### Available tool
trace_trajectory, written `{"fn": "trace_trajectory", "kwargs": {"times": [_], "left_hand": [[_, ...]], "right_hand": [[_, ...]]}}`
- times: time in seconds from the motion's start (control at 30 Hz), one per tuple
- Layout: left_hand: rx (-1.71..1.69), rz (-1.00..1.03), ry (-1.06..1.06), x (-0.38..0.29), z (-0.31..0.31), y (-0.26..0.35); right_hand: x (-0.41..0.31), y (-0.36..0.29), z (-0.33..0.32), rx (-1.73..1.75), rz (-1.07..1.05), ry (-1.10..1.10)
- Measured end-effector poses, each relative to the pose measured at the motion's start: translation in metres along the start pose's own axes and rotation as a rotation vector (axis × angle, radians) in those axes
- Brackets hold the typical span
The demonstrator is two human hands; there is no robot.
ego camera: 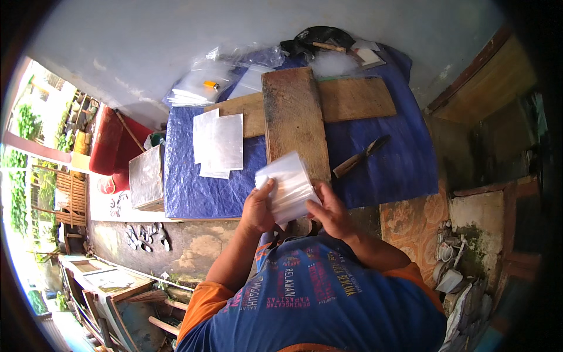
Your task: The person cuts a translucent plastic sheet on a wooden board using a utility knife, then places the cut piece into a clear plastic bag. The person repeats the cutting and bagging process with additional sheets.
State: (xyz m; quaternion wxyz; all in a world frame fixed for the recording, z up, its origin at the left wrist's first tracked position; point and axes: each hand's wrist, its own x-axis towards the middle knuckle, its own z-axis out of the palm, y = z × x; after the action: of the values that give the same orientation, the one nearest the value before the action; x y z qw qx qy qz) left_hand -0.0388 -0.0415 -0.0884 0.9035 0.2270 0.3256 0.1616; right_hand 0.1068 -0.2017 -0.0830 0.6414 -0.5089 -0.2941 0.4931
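Between my two hands, over the front end of a wooden board, is a stack of clear plastic sheets or bags [290, 185]. My left hand [260, 207] grips its left side, thumb on top. At the lower right edge, my right hand [332, 211] pinches the same stack. The thick wooden board [294, 110] lies lengthwise across another wooden plank [360, 100]. To the left, several flat clear plastic pieces [226, 143] overlap on a blue tarpaulin [184, 193]. A knife with a wooden handle [360, 157] rests right of the board, its blade pointing away.
Toward the wall are more plastic bags [198, 86], an orange lighter [211, 85], a bundle of clear plastic [334, 64] and a black plastic bag [323, 37]. A box-like wooden stand [147, 178] adjoins the tarpaulin's left edge. Several sandals [147, 235] lie on the floor.
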Motion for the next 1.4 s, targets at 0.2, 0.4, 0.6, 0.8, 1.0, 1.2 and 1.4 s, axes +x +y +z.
{"fn": "trace_trajectory", "kwargs": {"times": [0.2, 0.4, 0.6, 0.8, 1.0, 1.2, 1.4], "left_hand": [[-0.177, 0.061, -0.151, 0.0, 0.004, 0.005], [-0.232, 0.052, -0.226, 0.0, 0.014, -0.001], [-0.214, 0.085, -0.152, 0.005, 0.011, -0.005], [-0.166, 0.083, -0.162, 0.008, 0.012, -0.007], [-0.078, -0.083, -0.059, 0.009, 0.017, -0.014], [0.385, -0.016, 0.062, -0.002, 0.002, -0.041], [0.634, 0.505, -0.051, -0.001, 0.007, -0.046]], "right_hand": [[-0.024, -0.042, -0.018, -0.356, -0.403, -0.002], [-0.028, -0.055, -0.017, -0.624, -0.564, 0.003], [-0.022, -0.054, -0.026, -0.573, -0.458, 0.021], [-0.015, -0.061, -0.03, -0.685, -0.317, -0.084], [-0.003, -0.067, -0.026, -0.686, -0.356, -0.082], [0.026, -0.078, -0.034, -0.614, -0.545, 0.142], [0.038, -0.084, -0.039, -0.356, -0.308, 0.094]]}}
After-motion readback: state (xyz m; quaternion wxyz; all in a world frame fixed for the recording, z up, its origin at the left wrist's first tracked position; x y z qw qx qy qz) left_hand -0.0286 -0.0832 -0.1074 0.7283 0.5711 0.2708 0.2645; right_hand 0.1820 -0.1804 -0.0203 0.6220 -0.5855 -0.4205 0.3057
